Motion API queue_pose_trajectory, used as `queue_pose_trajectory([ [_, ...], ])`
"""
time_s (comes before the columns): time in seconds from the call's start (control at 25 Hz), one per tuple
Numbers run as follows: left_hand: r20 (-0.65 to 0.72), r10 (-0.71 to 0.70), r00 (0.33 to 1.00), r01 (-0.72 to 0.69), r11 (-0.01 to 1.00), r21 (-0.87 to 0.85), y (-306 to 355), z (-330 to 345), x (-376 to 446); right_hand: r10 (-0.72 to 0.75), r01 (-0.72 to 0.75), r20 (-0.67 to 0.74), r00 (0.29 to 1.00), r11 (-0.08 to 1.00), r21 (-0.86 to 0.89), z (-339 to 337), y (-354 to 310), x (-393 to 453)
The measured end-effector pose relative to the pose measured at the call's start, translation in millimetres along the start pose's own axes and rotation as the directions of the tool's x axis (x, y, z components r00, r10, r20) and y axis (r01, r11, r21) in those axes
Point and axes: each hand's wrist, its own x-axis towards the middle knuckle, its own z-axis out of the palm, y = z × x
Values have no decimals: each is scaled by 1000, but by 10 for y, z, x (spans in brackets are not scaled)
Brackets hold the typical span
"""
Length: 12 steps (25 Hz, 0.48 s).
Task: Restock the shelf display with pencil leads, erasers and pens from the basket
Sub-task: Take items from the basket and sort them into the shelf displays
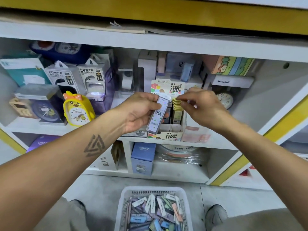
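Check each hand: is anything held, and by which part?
The left hand holds a pencil lead case by its upper half. The right hand pinches at the tops of the packs in the display box; its grip is blurred.

Glossy clear plastic lead case (157, 112); perforated white plastic basket (123, 205); matt cardboard display box (166, 135).

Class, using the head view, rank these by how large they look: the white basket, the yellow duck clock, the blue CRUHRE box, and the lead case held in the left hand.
1. White basket, though nearest the camera.
2. Yellow duck clock and blue CRUHRE box: too alike to rank.
3. Lead case, held in the left hand.
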Motion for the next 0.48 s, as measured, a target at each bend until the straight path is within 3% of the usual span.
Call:
queue_pose_trajectory([
  [0.04, 12, 14, 1000, -14, 1000, -8, -9, 19, 1, 127, -126, 5, 992, 975, 181, -1, -63, 31],
  [0.12, 64, 59, 996, -61, 998, 25, -53, 60, -11, 271, -292, 115, 956, 824, 486, 14, -202, 59],
  [0.2, 84, 120, 989, -128, 987, 99, -117, 82, -5, 273, -311, 155, 950, 758, 574, 12, -293, 67],
  [0.28, 7, 230, 973, -220, 918, 329, -148, 58, 36, 282, -296, 121, 952, 734, 611, -23, -322, 75],
  [0.32, -26, 329, 944, -269, 812, 518, -153, 12, 64, 289, -273, 70, 955, 761, 588, -47, -295, 89],
  [0.4, 65, 535, 843, -342, 437, 832, -143, -101, 80, 252, -206, -63, 966, 891, 404, -82, -212, 106],
  [0.48, 211, 562, 800, -348, 147, 926, -151, -209, 70, 147, -123, -115, 982, 973, 196, -72, -151, 87],
])
